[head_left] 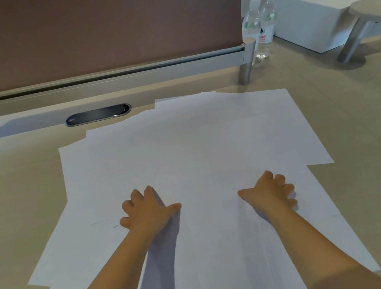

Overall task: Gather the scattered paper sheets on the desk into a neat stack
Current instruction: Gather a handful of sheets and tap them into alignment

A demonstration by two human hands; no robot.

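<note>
Both hands flat w/ fingers spread, pressing down: left hand (146, 210) and right hand (270, 191) on the paper sheets (196, 143), overlapping too much to count, mid desk (352, 98). 3 water bottles (263, 25) far right; bare desk L & R.

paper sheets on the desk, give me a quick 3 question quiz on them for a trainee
1. True or false: the paper sheets already form a neat stack.
2. Where do the left hand and right hand rest? A on the sheets, B on the bare desk, C on the white box.
3. How many clear bottles stand at the far right?

Key: 1 false, they lie fanned out and overlapping. 2 A. 3 three.
</note>
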